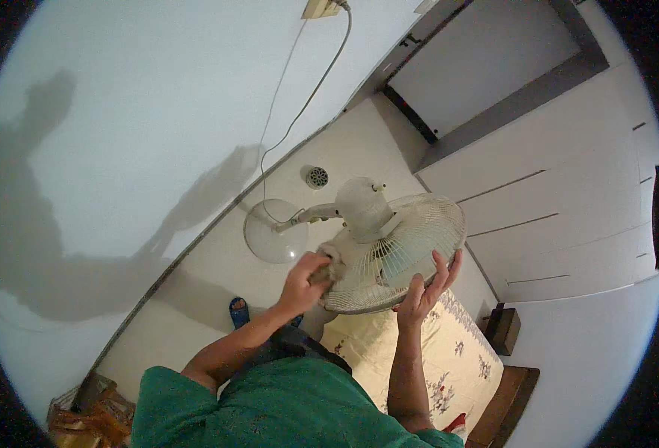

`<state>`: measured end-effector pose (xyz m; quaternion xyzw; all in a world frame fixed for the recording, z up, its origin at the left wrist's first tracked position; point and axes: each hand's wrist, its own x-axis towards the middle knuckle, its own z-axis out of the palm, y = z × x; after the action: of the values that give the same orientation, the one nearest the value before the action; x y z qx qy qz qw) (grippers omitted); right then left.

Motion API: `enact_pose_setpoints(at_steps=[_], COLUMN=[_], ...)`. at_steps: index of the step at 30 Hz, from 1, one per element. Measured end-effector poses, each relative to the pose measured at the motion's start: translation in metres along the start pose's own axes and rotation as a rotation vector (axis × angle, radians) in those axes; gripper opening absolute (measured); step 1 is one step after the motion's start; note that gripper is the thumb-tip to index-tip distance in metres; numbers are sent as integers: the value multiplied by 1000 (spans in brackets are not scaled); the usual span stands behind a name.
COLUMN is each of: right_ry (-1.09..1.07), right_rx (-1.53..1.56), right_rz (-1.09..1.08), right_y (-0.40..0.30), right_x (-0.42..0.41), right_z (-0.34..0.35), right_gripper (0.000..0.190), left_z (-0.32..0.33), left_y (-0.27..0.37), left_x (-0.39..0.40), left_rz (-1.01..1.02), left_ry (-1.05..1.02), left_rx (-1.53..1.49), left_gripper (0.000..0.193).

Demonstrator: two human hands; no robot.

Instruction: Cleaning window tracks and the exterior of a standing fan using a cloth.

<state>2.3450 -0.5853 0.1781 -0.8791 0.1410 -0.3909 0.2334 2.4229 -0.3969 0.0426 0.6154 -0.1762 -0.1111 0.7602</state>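
A white pedestal fan stands before me, its wire guard tilted up towards me. Pale blue blades show through the wires. My left hand grips a crumpled greyish cloth, pressed against the near left side of the guard. On the guard's near right rim rests my right hand, fingers spread around the edge and thumb apart. The fan's round base is on the floor, joined to the head by a short post.
A power cord runs from the base up to a wall socket. Beyond the base lies a round floor drain cover. A bed with a floral sheet is at right, near white cabinets. Bags sit lower left.
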Motion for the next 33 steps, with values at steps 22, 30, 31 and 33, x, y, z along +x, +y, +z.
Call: enact_pose_setpoints(at_steps=[22,30,31,33], right_ry=[17,27,31,35], right_rx=[-44,20,-31,-28], right_rz=[2,-8,-77,-61], right_y=[-1,-7,-7,-4], right_x=[-2,-12,-13,-15], right_z=[3,7,7,6], right_gripper=[47,46,46,46], left_z=[-22,-3,-2,3], left_y=[-27,-21,-24,-34], left_x=[-71,-97,-96,-94], left_rz=[-611,-218,-258,-297], left_ry=[-257,58,67,79], left_rx=[-341,205,149,94], left_gripper=[31,41,41,42])
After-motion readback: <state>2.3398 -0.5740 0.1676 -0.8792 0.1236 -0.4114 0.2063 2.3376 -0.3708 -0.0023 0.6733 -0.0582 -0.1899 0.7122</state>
